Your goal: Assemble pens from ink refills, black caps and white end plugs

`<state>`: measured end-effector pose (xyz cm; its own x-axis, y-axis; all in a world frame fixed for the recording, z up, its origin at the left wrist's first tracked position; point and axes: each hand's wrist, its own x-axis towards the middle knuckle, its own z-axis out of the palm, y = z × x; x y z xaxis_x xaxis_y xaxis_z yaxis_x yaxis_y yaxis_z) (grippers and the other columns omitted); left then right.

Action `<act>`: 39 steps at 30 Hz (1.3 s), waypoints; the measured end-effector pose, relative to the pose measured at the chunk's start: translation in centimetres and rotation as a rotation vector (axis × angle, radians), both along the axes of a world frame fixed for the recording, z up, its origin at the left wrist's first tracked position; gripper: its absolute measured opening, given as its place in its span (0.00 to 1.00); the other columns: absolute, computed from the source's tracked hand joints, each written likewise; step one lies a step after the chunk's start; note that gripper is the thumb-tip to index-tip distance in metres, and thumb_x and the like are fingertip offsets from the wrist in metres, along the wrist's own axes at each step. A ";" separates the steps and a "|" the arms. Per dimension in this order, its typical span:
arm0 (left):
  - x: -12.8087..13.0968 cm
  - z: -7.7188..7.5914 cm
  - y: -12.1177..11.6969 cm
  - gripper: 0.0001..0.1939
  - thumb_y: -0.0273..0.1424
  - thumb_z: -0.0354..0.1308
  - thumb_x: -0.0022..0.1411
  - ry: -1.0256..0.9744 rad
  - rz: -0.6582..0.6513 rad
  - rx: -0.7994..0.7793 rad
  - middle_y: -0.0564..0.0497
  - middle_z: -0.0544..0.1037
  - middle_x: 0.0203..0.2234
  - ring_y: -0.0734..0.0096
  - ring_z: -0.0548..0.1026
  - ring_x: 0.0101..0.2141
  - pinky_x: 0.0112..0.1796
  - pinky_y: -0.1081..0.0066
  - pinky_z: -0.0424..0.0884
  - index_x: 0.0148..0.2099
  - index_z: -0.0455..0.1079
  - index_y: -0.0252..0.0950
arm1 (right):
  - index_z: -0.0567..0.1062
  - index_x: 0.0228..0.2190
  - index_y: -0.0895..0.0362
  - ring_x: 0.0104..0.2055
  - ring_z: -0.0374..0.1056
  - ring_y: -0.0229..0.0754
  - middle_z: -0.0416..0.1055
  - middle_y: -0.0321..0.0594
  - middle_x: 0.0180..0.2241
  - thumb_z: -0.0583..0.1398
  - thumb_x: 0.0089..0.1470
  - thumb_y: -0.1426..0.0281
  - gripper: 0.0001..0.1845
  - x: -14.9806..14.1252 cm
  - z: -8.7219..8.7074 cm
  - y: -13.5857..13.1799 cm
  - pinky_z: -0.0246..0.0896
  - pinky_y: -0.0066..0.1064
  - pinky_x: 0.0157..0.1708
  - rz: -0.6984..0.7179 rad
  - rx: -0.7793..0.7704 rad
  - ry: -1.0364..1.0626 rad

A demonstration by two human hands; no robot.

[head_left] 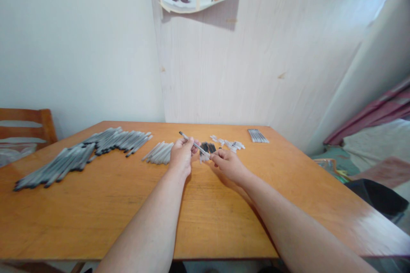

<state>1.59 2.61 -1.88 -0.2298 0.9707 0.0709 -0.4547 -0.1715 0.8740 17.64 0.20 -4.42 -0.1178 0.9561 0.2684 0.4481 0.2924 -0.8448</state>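
Slanting, pinched by left hand [182, 153] and right hand [229, 163], slim grey pen [200, 149], dark-ended

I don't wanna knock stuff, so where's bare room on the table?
The brown wooden table is bare between left forearm and right forearm, and between the right one and the small grey pen row. It's crowded around the left hand and right hand, and far left, with heaped black-tipped grey pens.

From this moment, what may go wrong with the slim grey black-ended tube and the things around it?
The slim grey black-ended tube might slip, since the left hand and right hand hold it in the fingers, in the air. The right hand might brush and scatter the small loose whitish translucent pieces beyond it.
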 end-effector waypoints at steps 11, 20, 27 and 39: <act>0.5 -0.2 -0.1 0.09 0.31 0.60 0.61 0.024 -0.014 -0.027 0.49 0.79 0.30 0.72 0.79 0.30 0.32 0.74 0.71 0.39 0.63 0.36 | 0.70 0.25 0.57 0.20 0.60 0.34 0.67 0.33 0.19 0.56 0.55 0.62 0.13 -0.9 0.8 -0.9 0.54 0.25 0.23 0.000 -0.096 0.170; 1.0 -0.3 -0.3 0.08 0.30 0.58 0.63 -0.009 -0.033 -0.038 0.48 0.80 0.30 0.70 0.81 0.32 0.35 0.70 0.74 0.40 0.61 0.36 | 0.71 0.26 0.57 0.21 0.62 0.34 0.68 0.33 0.19 0.58 0.54 0.63 0.11 -0.8 0.2 -0.5 0.57 0.26 0.24 0.018 -0.056 0.146; 1.5 -0.4 -0.6 0.05 0.29 0.55 0.65 -0.051 -0.045 -0.070 0.48 0.79 0.28 0.71 0.80 0.31 0.32 0.73 0.73 0.39 0.61 0.36 | 0.70 0.24 0.57 0.21 0.62 0.34 0.68 0.33 0.19 0.57 0.55 0.64 0.12 -0.7 0.0 -0.3 0.56 0.26 0.25 -0.033 0.014 0.044; 2.0 0.1 -1.0 0.05 0.29 0.55 0.65 -0.126 -0.034 -0.094 0.48 0.79 0.31 0.73 0.79 0.30 0.32 0.74 0.72 0.38 0.60 0.37 | 0.70 0.24 0.57 0.21 0.61 0.34 0.67 0.33 0.19 0.55 0.56 0.64 0.13 -1.2 0.6 -1.1 0.55 0.26 0.25 -0.086 0.036 0.020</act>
<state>3.59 1.60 -1.80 -0.1976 0.9791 -0.0477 -0.5658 -0.0742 0.8212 16.45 -0.92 -3.83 -0.0298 0.9520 0.3046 0.4562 0.2841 -0.8433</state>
